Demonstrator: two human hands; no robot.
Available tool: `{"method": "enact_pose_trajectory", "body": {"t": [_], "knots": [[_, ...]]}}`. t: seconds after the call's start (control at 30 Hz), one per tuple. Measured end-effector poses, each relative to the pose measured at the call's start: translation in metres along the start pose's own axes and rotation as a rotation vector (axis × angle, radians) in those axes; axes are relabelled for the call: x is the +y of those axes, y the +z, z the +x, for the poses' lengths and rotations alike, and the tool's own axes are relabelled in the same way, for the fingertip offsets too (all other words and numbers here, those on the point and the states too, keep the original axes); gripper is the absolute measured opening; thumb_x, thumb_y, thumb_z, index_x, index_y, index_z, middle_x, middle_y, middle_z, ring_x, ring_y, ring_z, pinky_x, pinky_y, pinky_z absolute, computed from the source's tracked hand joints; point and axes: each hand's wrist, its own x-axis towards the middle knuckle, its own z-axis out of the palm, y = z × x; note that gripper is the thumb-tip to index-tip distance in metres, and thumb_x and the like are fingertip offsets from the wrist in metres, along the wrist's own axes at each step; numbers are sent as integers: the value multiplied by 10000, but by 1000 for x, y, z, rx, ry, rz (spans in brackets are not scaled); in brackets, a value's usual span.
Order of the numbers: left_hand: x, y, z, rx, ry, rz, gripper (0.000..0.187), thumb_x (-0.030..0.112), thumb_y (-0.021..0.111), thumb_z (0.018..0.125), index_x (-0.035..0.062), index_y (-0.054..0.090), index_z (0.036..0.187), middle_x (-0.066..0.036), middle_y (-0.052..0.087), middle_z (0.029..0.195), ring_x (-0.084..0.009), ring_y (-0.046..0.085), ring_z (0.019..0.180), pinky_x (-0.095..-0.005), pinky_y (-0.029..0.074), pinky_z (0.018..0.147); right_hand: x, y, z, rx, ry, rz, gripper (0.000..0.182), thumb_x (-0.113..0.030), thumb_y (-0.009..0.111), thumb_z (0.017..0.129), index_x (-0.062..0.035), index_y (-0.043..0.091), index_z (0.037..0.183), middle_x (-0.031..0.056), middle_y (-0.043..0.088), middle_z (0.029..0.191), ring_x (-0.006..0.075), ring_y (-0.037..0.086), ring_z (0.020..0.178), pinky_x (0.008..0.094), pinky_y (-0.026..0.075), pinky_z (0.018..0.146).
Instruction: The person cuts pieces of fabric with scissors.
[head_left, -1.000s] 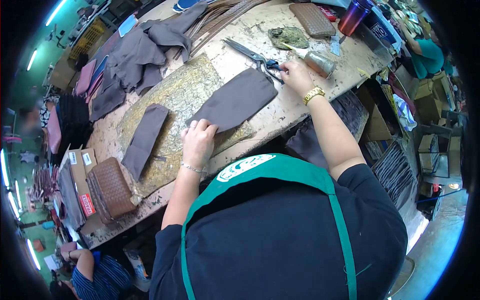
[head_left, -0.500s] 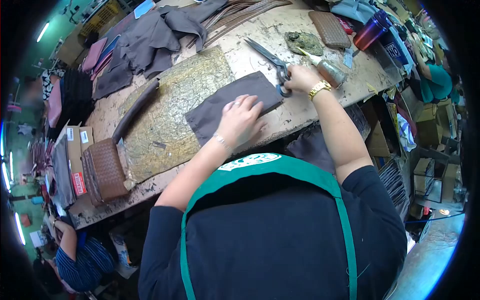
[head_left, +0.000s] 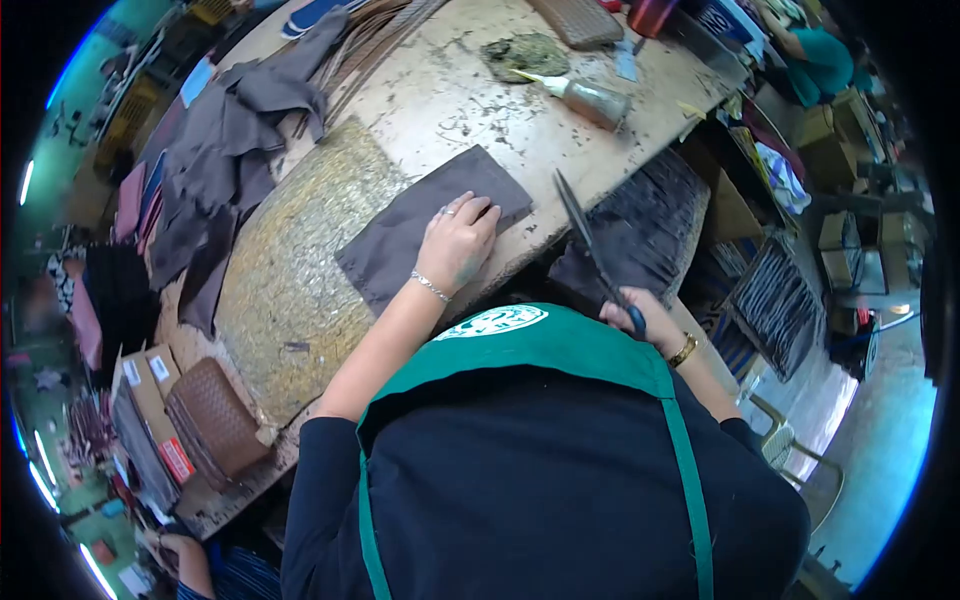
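My left hand [head_left: 458,242] lies flat, fingers spread, on a brown rectangular leather piece [head_left: 400,235] that rests on the workbench [head_left: 450,95], partly over a gold-speckled mat [head_left: 305,270]. My right hand [head_left: 638,318] is off the bench, close to my apron, gripping a pair of long scissors [head_left: 590,248] by the blue handles. The blades point up toward the bench edge, just right of the leather piece.
A glue bottle [head_left: 585,98] and a dried glue lump [head_left: 525,55] lie at the bench's far side. Grey-brown leather scraps [head_left: 225,160] pile at the left. A woven brown wallet [head_left: 215,420] and boxes [head_left: 150,400] sit at the near left. Another person [head_left: 815,60] sits beyond.
My right hand has lifted the scissors off the bench and drawn them back to my body. My left hand stays pressed on the leather piece. The view has swung right.
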Motion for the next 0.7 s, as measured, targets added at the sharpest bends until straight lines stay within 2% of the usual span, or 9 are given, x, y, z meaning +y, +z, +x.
{"method": "enact_pose_trajectory", "body": {"t": [0.03, 0.17, 0.27, 0.37, 0.7], "knots": [[0, 1, 0, -6, 7, -4, 192, 69, 607, 695, 59, 614, 887, -82, 580, 940, -271, 564, 919, -347, 482, 727, 9, 3, -3, -36, -95, 14, 328, -383, 603, 783, -75, 504, 729, -30, 477, 588, 50, 452, 526, 204, 367, 468], [-2, -3, 0, -29, 56, -24, 203, 57, 609, 694, 57, 613, 897, -95, 581, 936, -287, 567, 914, -351, 478, 741, 17, 5, -4, -91, -134, -79, 414, -463, 620, 741, -70, 495, 712, -28, 465, 596, 59, 451, 546, 208, 378, 495], [-1, -2, 0, -25, 59, -34, 204, 54, 606, 695, 57, 612, 899, -104, 579, 934, -294, 562, 921, -351, 476, 746, 5, 5, 3, -137, -70, -52, 449, -492, 634, 714, -66, 493, 706, -24, 468, 596, 63, 455, 546, 213, 386, 496], [-1, -1, -2, -21, 48, -29, 210, 55, 607, 694, 55, 612, 904, -107, 577, 933, -295, 558, 928, -353, 472, 756, -5, 10, 8, -123, -6, -66, 446, -485, 651, 701, -67, 497, 702, -21, 467, 592, 66, 456, 534, 213, 390, 493], [-1, -2, -3, -37, 41, -33, 226, 60, 611, 681, 56, 612, 907, -103, 574, 945, -290, 550, 947, -358, 465, 773, -22, 24, 12, -92, -26, -9, 408, -460, 659, 705, -84, 505, 666, -50, 453, 548, 42, 412, 490, 190, 329, 447]]}}
